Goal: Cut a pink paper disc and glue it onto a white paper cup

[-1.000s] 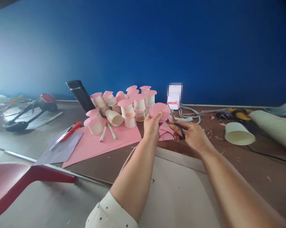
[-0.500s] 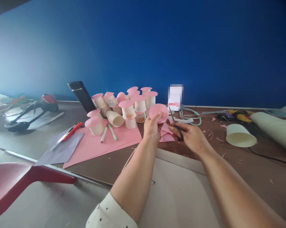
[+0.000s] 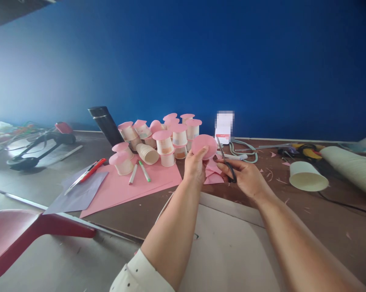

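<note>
My left hand (image 3: 194, 167) pinches a round pink paper disc (image 3: 204, 146) and holds it upright above the table. My right hand (image 3: 245, 176) grips black-handled scissors (image 3: 226, 159), whose blades point up right beside the disc's right edge. Pink paper scraps (image 3: 213, 173) lie on the table under both hands. Behind the disc stands a cluster of several upturned paper cups with pink tops (image 3: 164, 137).
A large pink sheet (image 3: 131, 184) with two markers (image 3: 138, 171), a purple sheet (image 3: 79, 192) and a red cutter (image 3: 87, 172) lie left. A black flask (image 3: 106, 125) leans behind. A white cup (image 3: 307, 176), a cup stack (image 3: 349, 164) and cables sit right. A red chair (image 3: 24, 233) is near left.
Both hands stay almost where they were, the left still pinching the pink disc; the scissors sit a little closer to the disc's edge. The view has shifted slightly.
</note>
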A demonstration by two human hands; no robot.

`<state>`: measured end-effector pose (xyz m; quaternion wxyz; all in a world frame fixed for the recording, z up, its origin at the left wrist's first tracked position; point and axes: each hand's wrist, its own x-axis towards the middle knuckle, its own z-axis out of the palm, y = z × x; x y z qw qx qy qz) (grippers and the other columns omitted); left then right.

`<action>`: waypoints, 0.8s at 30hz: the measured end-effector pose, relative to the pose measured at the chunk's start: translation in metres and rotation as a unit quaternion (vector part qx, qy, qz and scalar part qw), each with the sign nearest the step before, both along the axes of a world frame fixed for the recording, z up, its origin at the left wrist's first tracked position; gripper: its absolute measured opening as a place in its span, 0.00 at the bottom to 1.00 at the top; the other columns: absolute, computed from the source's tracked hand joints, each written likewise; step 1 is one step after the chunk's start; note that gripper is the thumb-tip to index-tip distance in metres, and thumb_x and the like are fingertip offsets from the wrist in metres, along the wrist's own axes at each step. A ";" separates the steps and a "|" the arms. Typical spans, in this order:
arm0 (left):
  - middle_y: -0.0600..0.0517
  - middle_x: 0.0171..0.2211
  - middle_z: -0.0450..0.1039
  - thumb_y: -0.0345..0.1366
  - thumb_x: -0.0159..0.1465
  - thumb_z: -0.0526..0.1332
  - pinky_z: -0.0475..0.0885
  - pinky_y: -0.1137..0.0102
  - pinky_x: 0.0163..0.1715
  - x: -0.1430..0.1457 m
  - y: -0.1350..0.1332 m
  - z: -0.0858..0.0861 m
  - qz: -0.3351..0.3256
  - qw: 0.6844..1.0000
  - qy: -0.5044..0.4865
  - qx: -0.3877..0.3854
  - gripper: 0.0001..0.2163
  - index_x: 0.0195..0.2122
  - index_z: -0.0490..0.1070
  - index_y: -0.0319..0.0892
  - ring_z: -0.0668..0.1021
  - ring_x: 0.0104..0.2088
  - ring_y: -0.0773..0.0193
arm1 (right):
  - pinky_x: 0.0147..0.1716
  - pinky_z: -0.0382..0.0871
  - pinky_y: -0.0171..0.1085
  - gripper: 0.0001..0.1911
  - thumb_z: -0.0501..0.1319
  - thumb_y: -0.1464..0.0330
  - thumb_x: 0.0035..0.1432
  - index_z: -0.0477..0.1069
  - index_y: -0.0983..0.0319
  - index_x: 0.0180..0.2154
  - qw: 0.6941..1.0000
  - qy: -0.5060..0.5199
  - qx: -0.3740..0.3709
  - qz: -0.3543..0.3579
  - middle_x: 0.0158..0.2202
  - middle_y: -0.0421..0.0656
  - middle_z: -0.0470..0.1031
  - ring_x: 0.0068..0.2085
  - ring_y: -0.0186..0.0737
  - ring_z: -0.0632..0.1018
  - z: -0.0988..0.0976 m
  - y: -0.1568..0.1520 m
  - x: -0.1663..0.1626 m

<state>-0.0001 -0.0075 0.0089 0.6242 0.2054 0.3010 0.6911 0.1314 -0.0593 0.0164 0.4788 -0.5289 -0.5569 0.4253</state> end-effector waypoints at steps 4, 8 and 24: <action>0.53 0.32 0.77 0.32 0.46 0.75 0.68 0.77 0.30 0.000 0.002 0.000 0.003 1.000 -0.001 -0.008 0.16 0.35 0.75 0.40 0.76 0.29 0.72 | 0.29 0.69 0.35 0.28 0.73 0.49 0.44 0.83 0.62 0.41 1.000 0.004 -0.001 -0.008 0.22 0.39 0.73 0.26 0.35 0.73 0.001 -0.001 0.000; 0.54 0.30 0.76 0.33 0.45 0.76 0.65 0.77 0.27 0.000 0.002 0.000 0.005 1.000 0.004 -0.016 0.16 0.34 0.75 0.39 0.74 0.27 0.73 | 0.28 0.69 0.35 0.27 0.72 0.48 0.45 0.84 0.61 0.41 1.000 0.013 0.000 -0.003 0.24 0.40 0.75 0.26 0.35 0.73 0.000 -0.001 0.001; 0.55 0.26 0.73 0.34 0.43 0.77 0.62 0.76 0.25 0.001 -0.001 0.004 0.006 0.999 0.029 -0.012 0.17 0.31 0.74 0.39 0.71 0.24 0.74 | 0.26 0.69 0.34 0.26 0.72 0.50 0.48 0.83 0.59 0.45 1.000 -0.015 0.026 -0.001 0.23 0.39 0.73 0.24 0.33 0.71 0.002 -0.002 0.002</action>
